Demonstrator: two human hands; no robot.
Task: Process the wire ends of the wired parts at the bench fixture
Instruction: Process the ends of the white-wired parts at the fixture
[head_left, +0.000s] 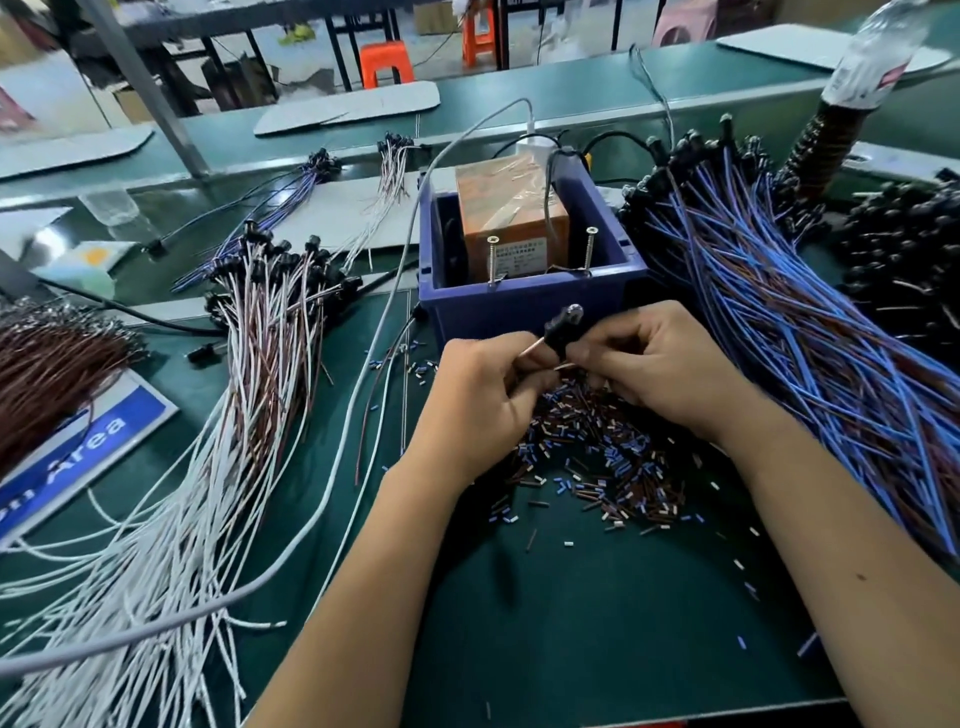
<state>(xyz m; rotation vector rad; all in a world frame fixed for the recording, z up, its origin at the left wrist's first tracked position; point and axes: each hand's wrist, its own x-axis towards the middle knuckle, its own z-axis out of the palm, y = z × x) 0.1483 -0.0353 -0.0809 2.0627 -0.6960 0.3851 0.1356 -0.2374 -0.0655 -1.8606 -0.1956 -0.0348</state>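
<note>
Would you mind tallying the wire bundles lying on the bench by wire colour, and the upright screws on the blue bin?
Blue-and-brown wire bundles: 2 (large right pile, small far bundle)
White-and-brown wire bundles: 2 (left pile, small far bundle)
Dark brown wire bundles: 1 (far-left pile)
Upright screws on the blue bin: 2
Total: 7
</note>
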